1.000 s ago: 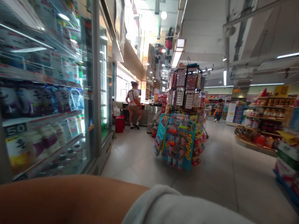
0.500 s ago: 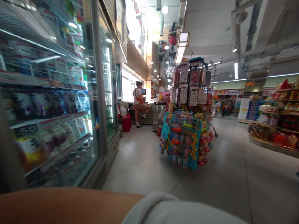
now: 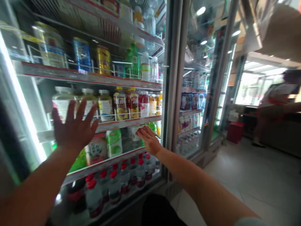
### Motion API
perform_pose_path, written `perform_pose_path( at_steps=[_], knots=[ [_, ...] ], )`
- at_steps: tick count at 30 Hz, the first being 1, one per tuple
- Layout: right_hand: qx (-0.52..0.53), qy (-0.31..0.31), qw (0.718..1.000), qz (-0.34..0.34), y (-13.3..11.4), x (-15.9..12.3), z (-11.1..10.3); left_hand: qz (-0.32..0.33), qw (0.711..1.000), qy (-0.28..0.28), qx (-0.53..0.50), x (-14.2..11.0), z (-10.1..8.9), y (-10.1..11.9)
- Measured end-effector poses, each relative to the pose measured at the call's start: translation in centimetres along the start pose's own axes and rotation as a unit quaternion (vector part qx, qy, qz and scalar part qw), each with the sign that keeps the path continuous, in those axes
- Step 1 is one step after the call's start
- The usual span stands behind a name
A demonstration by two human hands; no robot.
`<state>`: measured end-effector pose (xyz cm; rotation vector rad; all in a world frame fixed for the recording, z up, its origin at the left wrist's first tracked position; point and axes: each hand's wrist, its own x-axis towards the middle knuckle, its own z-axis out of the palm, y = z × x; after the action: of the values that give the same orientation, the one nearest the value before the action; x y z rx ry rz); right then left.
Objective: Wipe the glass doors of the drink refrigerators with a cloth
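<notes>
Both hands are now up in front of the fridge (image 3: 177, 94), where a second ago only a bare limb and a rolled pale hem crossed the bottom of the view. The left hand (image 3: 74, 127) has its fingers spread wide before the white-capped bottles (image 3: 105, 108), hiding part of the two leftmost; nothing shows in its grasp. The right hand (image 3: 148, 138) is stretched out flat, fingers together, just by a pale item (image 3: 134, 133) on the shelf below; it grips nothing visible. Whether either hand touches glass or goods cannot be told.

The view has swung left from the aisle, and the hanging rack is gone from sight. That appears to make this fridge the place of work, with its middle shelves nearest the hands.

Beside the white-capped bottles stand yellow-capped bottles (image 3: 121, 103). On the shelf beneath, between the hands, is a green-and-white bottle (image 3: 114, 144). Red-capped bottles (image 3: 114, 185) line the bottom; cans (image 3: 81, 55) stand on the shelf above.

Farther out, to the right, are a red box (image 3: 235, 131) on the floor (image 3: 223, 172) and another person (image 3: 275, 100), blurred.
</notes>
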<state>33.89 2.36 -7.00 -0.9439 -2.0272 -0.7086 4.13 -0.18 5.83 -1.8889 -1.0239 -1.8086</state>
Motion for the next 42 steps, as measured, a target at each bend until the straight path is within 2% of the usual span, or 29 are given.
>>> perform_pose_path(
  at_steps=[1,3,5,7,8,10,12,14,16,17,19,22,23,24,27,28,29,32,34,35,36,39,40,42],
  knots=[
    [0.003,-0.008,1.000,-0.010,0.4,-0.1,0.0,0.052,0.997,-0.009,0.059,-0.2,-1.0,-1.0],
    [0.005,-0.019,0.997,-0.072,1.5,1.1,-1.1,0.152,0.974,-0.016,0.169,-0.4,-1.4,-2.5],
    [0.008,0.021,0.995,-0.095,2.6,4.1,-2.9,0.192,0.955,0.000,0.225,-0.4,-0.9,-3.3],
    [0.025,0.145,0.989,-0.019,3.2,7.7,-4.1,0.201,0.949,0.005,0.242,-0.4,-0.4,-3.5],
    [0.037,0.210,0.977,0.033,3.1,9.2,-4.3,0.201,0.948,0.004,0.246,-0.4,-0.3,-3.5],
    [0.045,0.268,0.958,0.090,2.1,10.8,-3.7,0.193,0.950,-0.001,0.248,-0.4,-0.5,-3.4],
    [0.042,0.237,0.969,0.064,0.2,10.4,-2.3,0.186,0.951,-0.011,0.248,-0.5,-0.7,-3.4],
    [0.033,0.161,0.986,-0.017,-1.8,9.3,-1.1,0.185,0.950,-0.021,0.251,-0.6,-0.8,-3.4],
    [0.027,0.102,0.991,-0.083,-3.0,8.9,-0.9,0.187,0.947,-0.021,0.259,-0.7,-0.8,-3.6],
    [0.027,0.095,0.991,-0.093,-3.2,9.3,-1.1,0.186,0.947,-0.017,0.263,-0.8,-0.8,-3.7],
    [0.034,0.127,0.990,-0.061,-3.1,10.8,-1.7,0.174,0.948,-0.001,0.266,-1.0,-0.8,-3.8],
    [0.050,0.217,0.975,0.028,-3.4,12.5,-1.9,0.139,0.954,0.027,0.266,-1.3,-0.8,-3.6],
    [0.053,0.225,0.972,0.026,-3.8,12.5,-1.5,0.132,0.955,0.035,0.264,-1.5,-0.7,-3.5],
    [0.056,0.215,0.975,-0.002,-4.4,12.2,-1.0,0.126,0.956,0.040,0.263,-1.6,-0.7,-3.4],
    [0.057,0.121,0.977,-0.169,-6.1,11.1,0.3,0.118,0.958,0.050,0.258,-1.9,-0.6,-3.3],
    [0.057,0.105,0.973,-0.199,-6.4,11.2,0.4,0.115,0.958,0.049,0.256,-2.0,-0.6,-3.4],
    [0.060,0.108,0.972,-0.201,-6.5,11.5,0.2,0.112,0.959,0.047,0.255,-2.0,-0.6,-3.4],
    [0.080,0.189,0.975,-0.087,-6.3,13.7,-0.7,0.109,0.959,0.041,0.260,-2.0,-0.7,-3.6],
    [0.088,0.215,0.972,-0.023,-6.4,14.5,-0.9,0.110,0.955,0.041,0.271,-2.1,-0.7,-3.6],
    [0.087,0.200,0.975,-0.028,-6.6,14.5,-0.9,0.112,0.954,0.042,0.274,-2.1,-0.7,-3.5],
    [0.084,0.165,0.981,-0.062,-6.9,14.2,-0.8,0.113,0.954,0.043,0.276,-2.1,-0.7,-3.5],
    [0.073,0.027,0.972,-0.220,-7.1,13.3,-0.8,0.104,0.956,0.042,0.269,-2.1,-0.7,-3.3],
    [0.070,0.008,0.967,-0.243,-6.9,13.3,-1.1,0.100,0.957,0.041,0.268,-2.1,-0.7,-3.3],
    [0.069,0.040,0.975,-0.207,-5.9,13.9,-1.8,0.097,0.957,0.039,0.271,-2.0,-0.6,-3.3]
  ],
)
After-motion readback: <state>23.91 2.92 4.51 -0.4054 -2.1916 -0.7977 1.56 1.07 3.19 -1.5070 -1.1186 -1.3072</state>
